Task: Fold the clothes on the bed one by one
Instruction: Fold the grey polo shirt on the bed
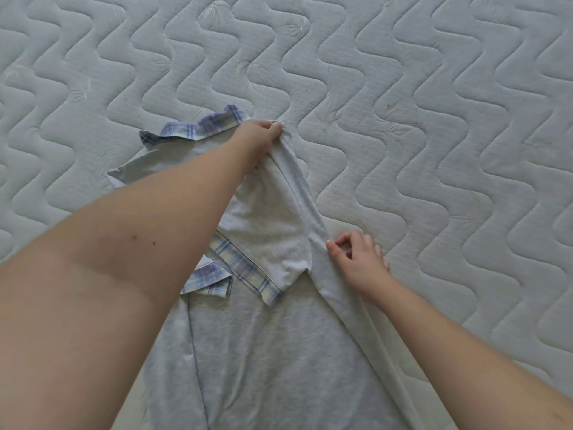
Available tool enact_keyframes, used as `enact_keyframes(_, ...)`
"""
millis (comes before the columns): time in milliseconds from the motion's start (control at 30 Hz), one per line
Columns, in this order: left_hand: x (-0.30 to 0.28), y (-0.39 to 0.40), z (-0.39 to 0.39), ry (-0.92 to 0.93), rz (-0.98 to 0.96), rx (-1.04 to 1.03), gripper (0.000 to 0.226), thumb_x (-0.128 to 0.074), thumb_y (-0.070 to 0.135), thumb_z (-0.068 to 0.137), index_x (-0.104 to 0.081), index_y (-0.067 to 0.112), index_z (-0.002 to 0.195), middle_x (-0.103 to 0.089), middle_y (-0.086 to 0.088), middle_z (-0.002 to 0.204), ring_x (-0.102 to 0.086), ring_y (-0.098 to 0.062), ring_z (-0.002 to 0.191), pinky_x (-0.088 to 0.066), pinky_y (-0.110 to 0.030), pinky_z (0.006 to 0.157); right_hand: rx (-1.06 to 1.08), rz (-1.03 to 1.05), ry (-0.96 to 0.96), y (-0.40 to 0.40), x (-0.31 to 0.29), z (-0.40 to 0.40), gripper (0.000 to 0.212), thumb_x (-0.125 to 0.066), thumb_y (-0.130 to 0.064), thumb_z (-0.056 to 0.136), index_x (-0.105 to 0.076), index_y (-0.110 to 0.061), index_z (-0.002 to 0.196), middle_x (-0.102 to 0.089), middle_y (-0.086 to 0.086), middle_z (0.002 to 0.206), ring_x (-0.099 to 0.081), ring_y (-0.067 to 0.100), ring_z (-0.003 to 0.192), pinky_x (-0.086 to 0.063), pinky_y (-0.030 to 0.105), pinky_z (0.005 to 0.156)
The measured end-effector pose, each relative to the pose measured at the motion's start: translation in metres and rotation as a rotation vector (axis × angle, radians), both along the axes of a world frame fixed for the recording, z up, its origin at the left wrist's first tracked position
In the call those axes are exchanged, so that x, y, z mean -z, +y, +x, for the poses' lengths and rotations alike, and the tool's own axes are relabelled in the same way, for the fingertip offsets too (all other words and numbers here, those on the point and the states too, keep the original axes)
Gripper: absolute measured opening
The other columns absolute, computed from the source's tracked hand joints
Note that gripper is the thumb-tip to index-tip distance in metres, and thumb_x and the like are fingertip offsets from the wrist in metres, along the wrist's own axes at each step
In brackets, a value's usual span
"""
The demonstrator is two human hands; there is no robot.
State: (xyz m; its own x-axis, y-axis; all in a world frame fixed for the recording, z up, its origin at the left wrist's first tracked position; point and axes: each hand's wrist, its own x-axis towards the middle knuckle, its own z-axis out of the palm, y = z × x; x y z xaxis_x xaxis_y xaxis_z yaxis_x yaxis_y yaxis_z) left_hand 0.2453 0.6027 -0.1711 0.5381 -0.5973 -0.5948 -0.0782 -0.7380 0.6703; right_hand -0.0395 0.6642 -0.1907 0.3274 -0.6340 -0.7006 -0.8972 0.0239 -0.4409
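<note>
Grey shirt (273, 352) with plaid trim, spread on quilted mattress (434, 119), part folded: right side turned in. Left hand (260, 138) gripping top corner, right hand (356, 259) pinching folded edge. Left side and lengthwise fold probably remaining.

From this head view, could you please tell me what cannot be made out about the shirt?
- Grey shirt: its hem is cut off by the bottom edge.
- Its left half lies under the left forearm.
- Left hand: fingertips hidden in the fold it grips.
- Other clothes: none in frame.
</note>
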Motion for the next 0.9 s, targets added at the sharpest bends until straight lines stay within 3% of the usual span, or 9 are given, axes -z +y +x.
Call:
enact_keyframes(33,-0.001,-0.001,0.000,-0.060,0.020,0.059,0.024,-0.056,0.038,0.097,-0.067,0.026,0.116,-0.064,-0.001,0.102,-0.060,-0.021,0.091,-0.051,-0.034,0.063,-0.009,0.006,-0.001,-0.001,0.000,0.000,0.028,-0.043,-0.067,0.089,-0.045,-0.041,0.101,-0.040,-0.009,0.111,-0.040,0.020,0.120,-0.026,0.042,0.104)
enact_keyframes(233,-0.018,0.006,-0.017,-0.493,-0.090,0.190,0.031,-0.055,0.028,0.096,-0.055,0.018,0.125,-0.061,-0.004,0.113,-0.058,-0.019,0.104,-0.045,-0.029,0.092,-0.029,0.001,-0.003,-0.003,-0.002,-0.001,0.031,-0.040,-0.057,0.096,-0.051,-0.032,0.113,-0.044,0.000,0.126,-0.038,0.024,0.123,-0.027,0.042,0.103)
enact_keyframes(367,-0.038,0.040,-0.059,-0.523,-0.219,0.206,0.020,-0.050,0.031,0.098,-0.059,0.013,0.095,-0.061,0.002,0.082,-0.055,-0.010,0.073,-0.041,-0.028,0.068,-0.013,-0.006,-0.005,-0.002,-0.001,0.001,0.031,-0.036,-0.046,0.101,-0.051,-0.026,0.119,-0.043,0.005,0.133,-0.037,0.028,0.126,-0.026,0.043,0.104)
enact_keyframes(433,-0.040,0.068,-0.083,-0.489,-0.162,0.247,0.037,-0.045,0.037,0.100,-0.057,0.011,0.076,-0.060,0.004,0.065,-0.054,-0.009,0.059,-0.039,-0.031,0.059,-0.007,-0.010,-0.003,-0.002,-0.003,0.002,0.029,-0.035,-0.042,0.102,-0.051,-0.027,0.120,-0.043,0.005,0.134,-0.036,0.028,0.127,-0.026,0.043,0.104)
enact_keyframes(533,-0.036,0.119,-0.119,-0.300,0.015,0.262,0.057,-0.039,0.046,0.101,-0.063,0.014,0.062,-0.066,0.000,0.054,-0.064,-0.013,0.049,-0.053,-0.030,0.055,-0.006,-0.007,0.010,-0.003,-0.006,0.003,0.029,-0.035,-0.038,0.101,-0.051,-0.027,0.122,-0.042,0.007,0.137,-0.035,0.029,0.129,-0.025,0.043,0.106)
enact_keyframes(633,-0.025,0.157,-0.153,-0.047,0.244,0.217,0.062,-0.041,0.052,0.100,-0.069,0.006,0.069,-0.071,-0.007,0.063,-0.071,-0.022,0.059,-0.060,-0.038,0.068,-0.005,-0.056,-0.014,0.002,-0.011,0.001,0.033,-0.037,-0.041,0.101,-0.053,-0.024,0.125,-0.044,0.009,0.137,-0.036,0.030,0.130,-0.026,0.042,0.107)
enact_keyframes(700,-0.016,0.170,-0.170,0.125,0.221,0.035,0.049,-0.051,0.047,0.098,-0.069,0.005,0.081,-0.073,-0.014,0.080,-0.073,-0.028,0.075,-0.060,-0.042,0.077,0.003,-0.164,-0.075,0.015,-0.016,-0.007,0.034,-0.041,-0.040,0.101,-0.057,-0.018,0.120,-0.052,0.011,0.130,-0.042,0.031,0.125,-0.031,0.040,0.104)
enact_keyframes(767,-0.012,0.176,-0.185,0.328,0.126,-0.193,0.033,-0.058,0.038,0.097,-0.068,0.006,0.094,-0.073,-0.013,0.094,-0.072,-0.023,0.086,-0.060,-0.033,0.079,0.042,-0.240,-0.164,0.036,-0.022,-0.022,0.031,-0.045,-0.036,0.101,-0.059,-0.012,0.115,-0.059,0.012,0.120,-0.049,0.032,0.117,-0.036,0.040,0.100)
enact_keyframes(900,-0.016,0.179,-0.217,0.596,-0.037,-0.449,0.012,-0.062,0.017,0.096,-0.064,0.006,0.102,-0.073,-0.003,0.089,-0.071,-0.012,0.077,-0.056,-0.020,0.063,-0.020,-0.251,-0.094,0.086,-0.028,-0.065,0.046,-0.057,-0.043,0.094,-0.053,-0.012,0.127,-0.056,0.011,0.124,-0.049,0.031,0.116,-0.038,0.043,0.099)
